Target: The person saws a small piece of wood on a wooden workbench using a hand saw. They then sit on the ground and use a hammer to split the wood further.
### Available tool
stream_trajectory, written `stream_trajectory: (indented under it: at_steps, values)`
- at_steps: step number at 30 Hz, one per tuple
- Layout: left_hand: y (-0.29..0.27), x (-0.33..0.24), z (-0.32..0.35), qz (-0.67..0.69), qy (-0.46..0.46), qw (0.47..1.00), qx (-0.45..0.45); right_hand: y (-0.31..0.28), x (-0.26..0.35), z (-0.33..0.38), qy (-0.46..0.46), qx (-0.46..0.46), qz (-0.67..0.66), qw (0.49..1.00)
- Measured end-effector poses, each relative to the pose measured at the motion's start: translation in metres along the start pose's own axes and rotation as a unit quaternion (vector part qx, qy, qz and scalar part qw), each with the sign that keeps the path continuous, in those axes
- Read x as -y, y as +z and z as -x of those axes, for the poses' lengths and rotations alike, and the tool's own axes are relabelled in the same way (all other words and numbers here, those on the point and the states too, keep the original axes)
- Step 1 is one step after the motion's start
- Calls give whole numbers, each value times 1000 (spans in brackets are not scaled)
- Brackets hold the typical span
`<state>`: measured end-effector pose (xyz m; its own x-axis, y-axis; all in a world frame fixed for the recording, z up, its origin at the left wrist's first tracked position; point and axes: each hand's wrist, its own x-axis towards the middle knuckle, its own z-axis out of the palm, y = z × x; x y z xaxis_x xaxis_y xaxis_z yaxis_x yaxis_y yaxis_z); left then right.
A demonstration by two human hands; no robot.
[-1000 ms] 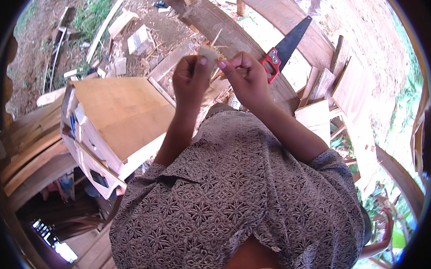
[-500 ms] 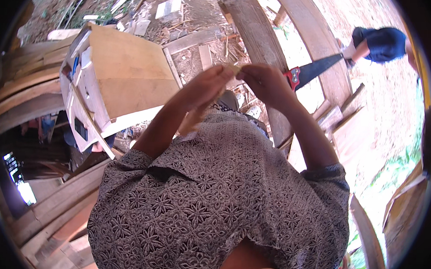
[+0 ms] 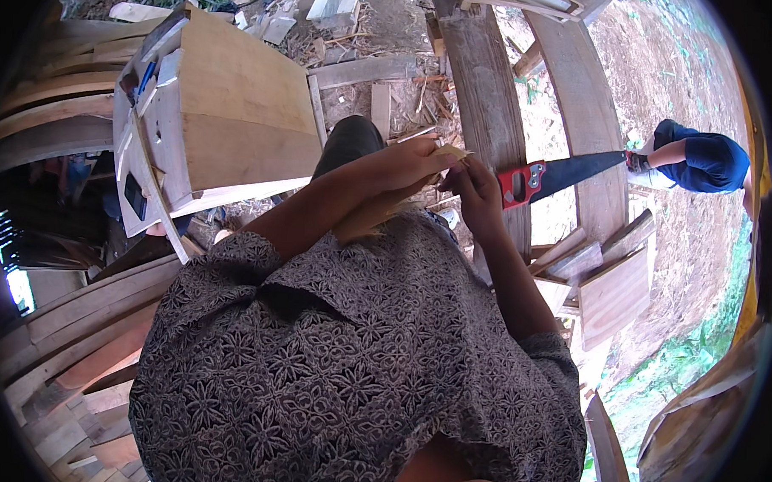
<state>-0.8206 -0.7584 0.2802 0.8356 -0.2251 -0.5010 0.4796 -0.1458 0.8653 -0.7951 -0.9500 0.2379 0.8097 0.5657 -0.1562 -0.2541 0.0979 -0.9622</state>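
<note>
Far left: stacked boards (image 3: pixel 64 85), edges curving inward. Next, a wooden cabinet (image 3: pixel 246 109), tan panel up, its right edge bordering littered ground (image 3: pixel 357 89). Left hand (image 3: pixel 423 161) closed round a pale wood piece (image 3: pixel 450 151), held before the torso; right hand (image 3: pixel 477 180) narrow, fingers bunched at the piece's end. Just right, a tabletop (image 3: pixel 485 83) of two long planks, a bright gap running between. Red-handled saw (image 3: pixel 520 184) lies across, handle on left plank, blade bridging the gap to the right plank's outer edge. Below it, leaning boards (image 3: pixel 615 296). Beyond, a person in dark blue (image 3: pixel 703 160); dirt ground (image 3: pixel 664 72) stretches wide.
</note>
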Motion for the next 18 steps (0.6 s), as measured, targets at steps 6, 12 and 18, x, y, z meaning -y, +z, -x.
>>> stream_trajectory:
  at_steps: [6, 12, 18]
  values:
    - [-48, -20, -45, 40, -4, 999, -37, 18, 6, -65, 15, -40, -111, 993]
    - [-160, -48, -95, 79, 145, 982, -93, 77, 15, -195, 1, -114, -200, 973]
    - [-380, -87, -171, -97, 309, 923, -210, 145, 41, -419, -27, -136, -165, 977]
